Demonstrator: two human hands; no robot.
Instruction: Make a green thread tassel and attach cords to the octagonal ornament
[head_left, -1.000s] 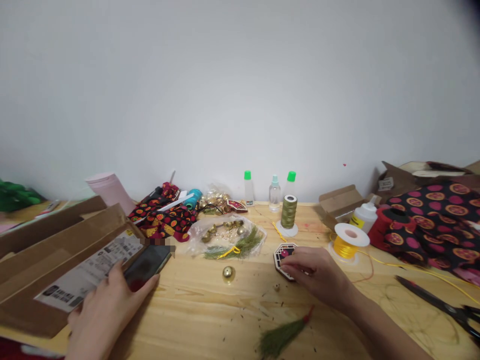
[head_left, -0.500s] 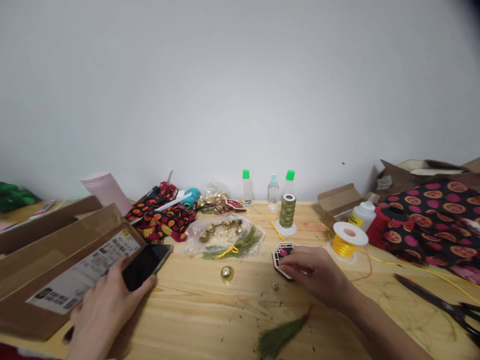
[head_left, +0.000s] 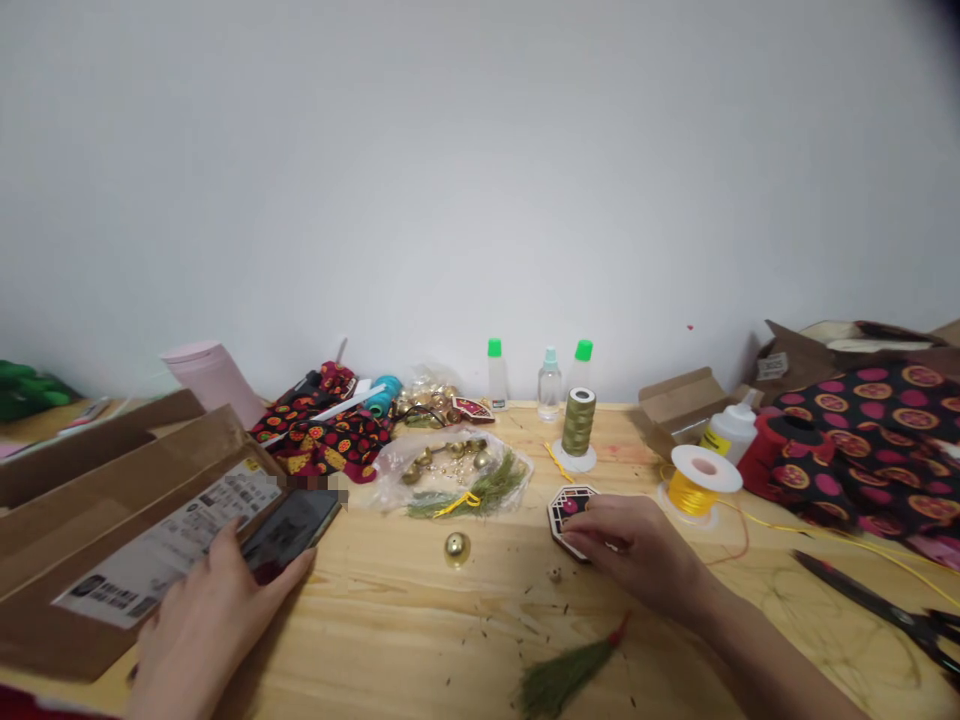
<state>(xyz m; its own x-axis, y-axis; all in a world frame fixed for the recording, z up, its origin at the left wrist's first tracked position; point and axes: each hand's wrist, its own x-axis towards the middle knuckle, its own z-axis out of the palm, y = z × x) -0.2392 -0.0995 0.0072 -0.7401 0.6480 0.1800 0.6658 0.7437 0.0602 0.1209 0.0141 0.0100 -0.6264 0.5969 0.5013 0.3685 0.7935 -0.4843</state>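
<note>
My left hand [head_left: 214, 610] grips the lower end of a smartphone [head_left: 289, 530], thumb along one long edge and fingers along the other. The phone leans by a cardboard box [head_left: 127, 500], its screen greyish. My right hand [head_left: 637, 545] is closed on an octagonal ornament [head_left: 556, 520] with a pale lattice border and dark patterned middle; its fingertips partly cover it. To its left lie a small bead [head_left: 555, 574] and a round gold bell [head_left: 456, 547]. Nearer to me rests a green tassel [head_left: 566, 675] with a red top loop.
Black scissors [head_left: 877, 600], a yellow cord spool [head_left: 694, 490] and a glue bottle [head_left: 729, 432] are at the right. Behind stand an olive thread spool [head_left: 577, 422] and small bottles [head_left: 550, 388]. A plastic bag [head_left: 394, 470] with bells lies mid-table, patterned fabric [head_left: 322, 445] beyond it.
The phone screen has gone from black to greyish. Both hands stay almost where they were; the whole view has shifted very slightly.
</note>
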